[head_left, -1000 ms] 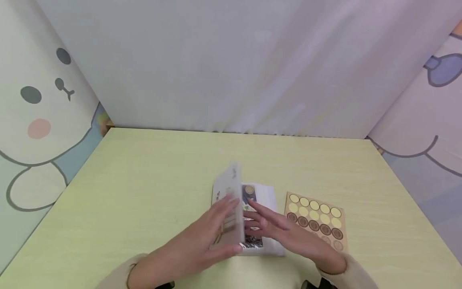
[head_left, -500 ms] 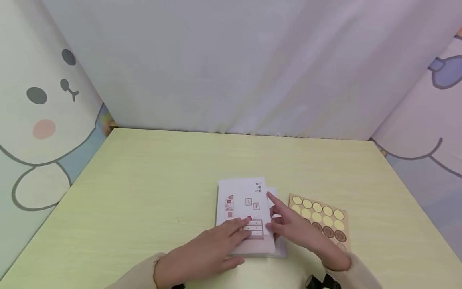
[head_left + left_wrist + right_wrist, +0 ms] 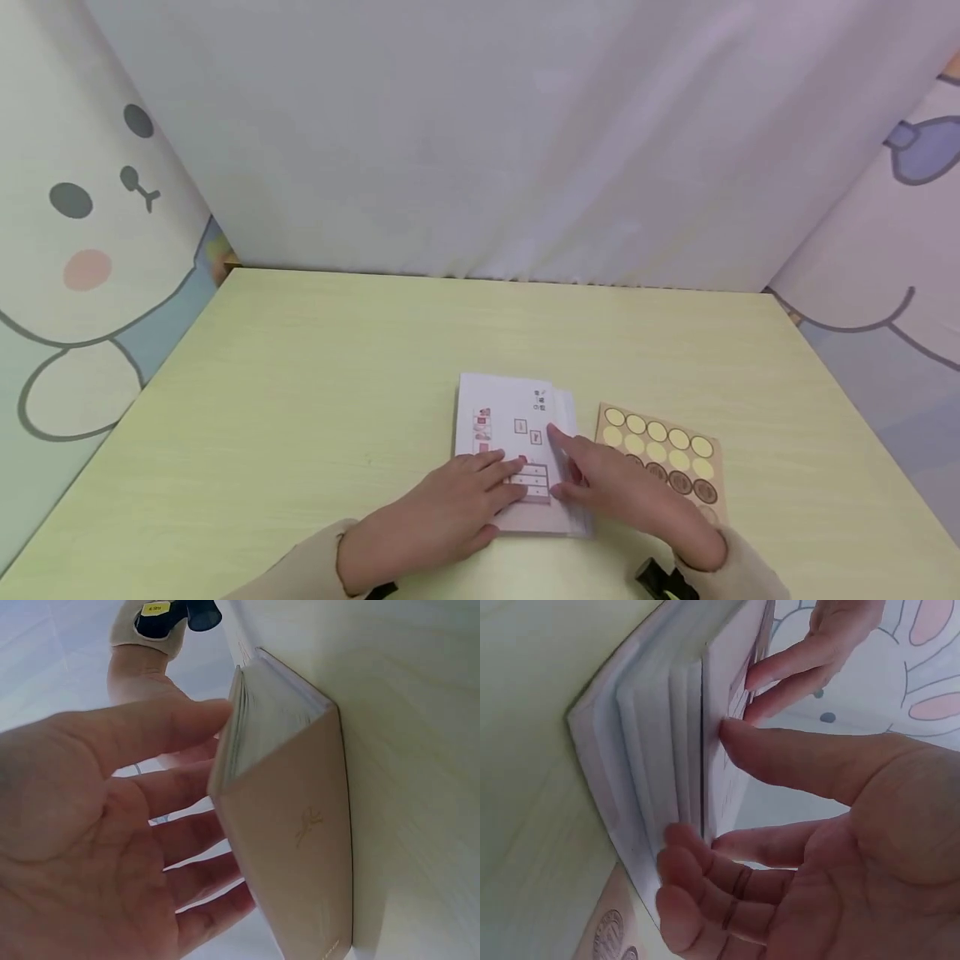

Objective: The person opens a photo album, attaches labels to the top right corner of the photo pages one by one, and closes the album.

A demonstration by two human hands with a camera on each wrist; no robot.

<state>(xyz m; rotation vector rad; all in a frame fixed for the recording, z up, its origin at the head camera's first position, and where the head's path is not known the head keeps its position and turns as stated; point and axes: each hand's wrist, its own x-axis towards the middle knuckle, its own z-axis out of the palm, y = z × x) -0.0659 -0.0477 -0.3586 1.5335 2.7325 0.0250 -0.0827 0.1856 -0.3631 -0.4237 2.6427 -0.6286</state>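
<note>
A thick hardcover book point(image 3: 502, 400) lies open near the table's front edge, its upper page printed with small pictures and a grid. My left hand point(image 3: 450, 508) rests on the page's lower left with its fingers straight. In the left wrist view a beige cover point(image 3: 292, 847) faces the camera, beside the left thumb. My right hand point(image 3: 615, 483) is at the page's right side. In the right wrist view its thumb point(image 3: 739, 742) and index finger touch the top page, while the other fingers curl against the edges of the page stack point(image 3: 649, 727).
To the right of the book lies a brown sheet point(image 3: 716, 457) with rows of yellow and dark brown round discs, partly hidden under the right hand. The pale table point(image 3: 337, 375) ends at a white curtain point(image 3: 480, 142). Cartoon-printed cloths hang at both sides.
The upright leaf between my hands has come down flat to the right. My left hand now rests on it, and my right hand has moved to its right edge.
</note>
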